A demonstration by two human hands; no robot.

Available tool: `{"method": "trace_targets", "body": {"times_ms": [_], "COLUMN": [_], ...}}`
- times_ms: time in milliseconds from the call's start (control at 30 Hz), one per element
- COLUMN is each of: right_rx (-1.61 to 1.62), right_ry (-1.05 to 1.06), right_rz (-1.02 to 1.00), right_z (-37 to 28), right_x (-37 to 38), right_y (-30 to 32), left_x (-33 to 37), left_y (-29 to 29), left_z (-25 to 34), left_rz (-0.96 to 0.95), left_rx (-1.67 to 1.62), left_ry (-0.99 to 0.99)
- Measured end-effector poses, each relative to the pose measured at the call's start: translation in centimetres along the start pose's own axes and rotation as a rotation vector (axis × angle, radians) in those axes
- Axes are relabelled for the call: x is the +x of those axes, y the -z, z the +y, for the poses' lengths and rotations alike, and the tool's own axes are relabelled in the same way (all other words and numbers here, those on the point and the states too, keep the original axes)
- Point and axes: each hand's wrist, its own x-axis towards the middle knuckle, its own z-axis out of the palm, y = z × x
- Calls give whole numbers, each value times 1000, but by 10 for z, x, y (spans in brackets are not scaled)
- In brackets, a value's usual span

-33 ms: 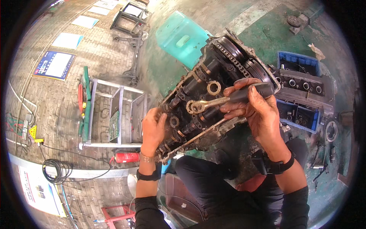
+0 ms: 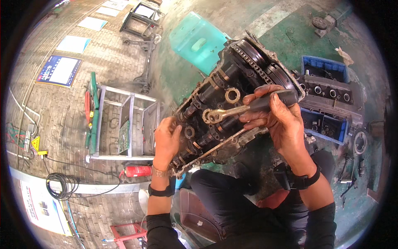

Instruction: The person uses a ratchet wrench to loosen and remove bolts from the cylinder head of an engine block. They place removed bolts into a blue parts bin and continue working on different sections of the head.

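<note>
My right hand (image 2: 286,124) is wrapped round the black handle of a ratchet wrench (image 2: 230,112), its brass-coloured head pointing left over the engine. Dark grime covers the fingertips. Beneath the wrench lies an oily engine cylinder head (image 2: 200,96), tilted across the view, with camshafts and round holes showing. Two toothed wheels and a timing chain (image 2: 253,63) sit at its far right end. At the left edge of the cylinder head is my left hand (image 2: 166,139), its fingers curled with the thumb close by. What those fingers hold, if anything, is hidden.
Behind the engine stands a turquoise plastic stool (image 2: 198,43). Blue parts bins (image 2: 327,132) and a valve cover (image 2: 331,89) lie at right. To the left are a metal trolley frame (image 2: 124,157), a red fire extinguisher (image 2: 138,171) and a coiled black cable (image 2: 58,186).
</note>
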Motion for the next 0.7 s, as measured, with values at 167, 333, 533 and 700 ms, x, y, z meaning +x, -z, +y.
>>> {"method": "trace_targets", "body": {"times_ms": [167,333,533,700], "right_rx": [11,5,7,8], "right_ry": [-15,-14,-9,-21], "right_rz": [-13,-29,-15,-36], "right_z": [2,2,3,5], "right_x": [0,0,-1,1], "right_y": [0,1,1,3], "left_x": [0,2,-2,2], "left_y": [2,5,3,6], "left_z": [-1,-3,0,-4], "left_rz": [-28,-131,-44,-163], "left_rx": [27,207,-88,151], "left_ry": [-53,139,-18,134]}}
